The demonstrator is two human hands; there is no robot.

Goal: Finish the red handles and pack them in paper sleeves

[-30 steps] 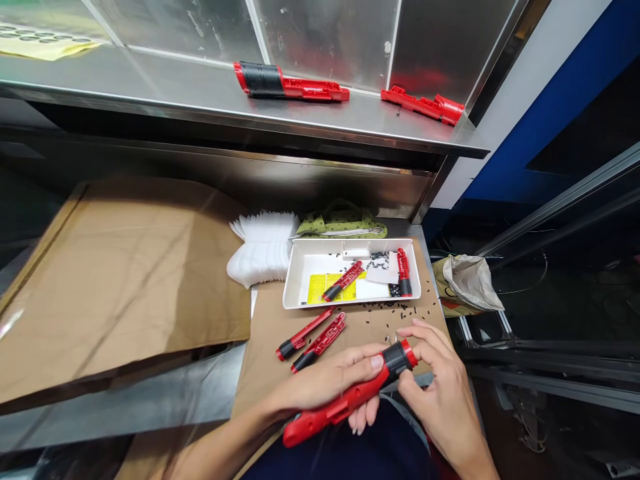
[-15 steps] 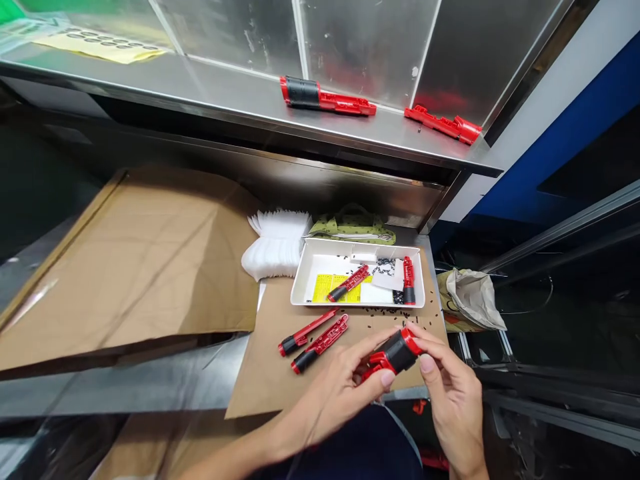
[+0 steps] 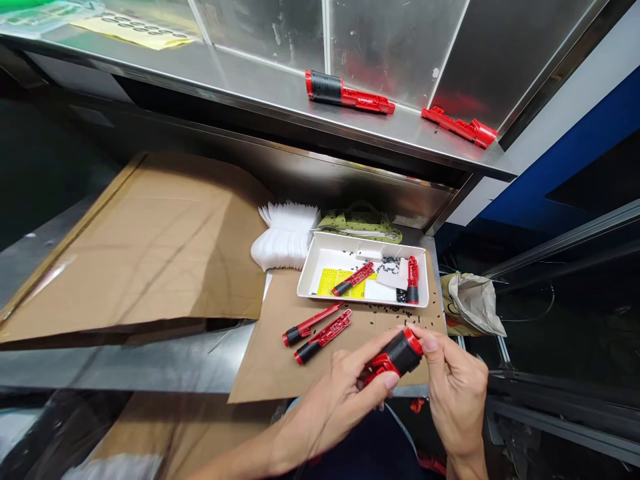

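My left hand (image 3: 350,393) is wrapped round a red-and-black plastic tool housing (image 3: 403,353), its red rim turned to the upper right. At that rim my right hand (image 3: 457,380) has thumb and forefinger pinched together, touching its edge; whatever lies between the fingertips is too small to make out. Two slimmer red housing parts with black ends, one (image 3: 311,325) behind the other (image 3: 324,337), lie on the cardboard sheet (image 3: 265,367) left of my hands. Small black pieces (image 3: 395,311) are scattered beyond the held housing.
A white tray (image 3: 306,272) holds two more red parts (image 3: 353,279), yellow label sheets and small black pieces. White foam sheets (image 3: 283,247) and a green pouch (image 3: 357,223) stand behind it. A large cardboard box (image 3: 150,247) is at left. Two housings (image 3: 350,93) rest on the metal shelf.
My right thumb and forefinger have closed into a pinch at the housing's red rim. The left hand keeps its hold. The view has shifted slightly.
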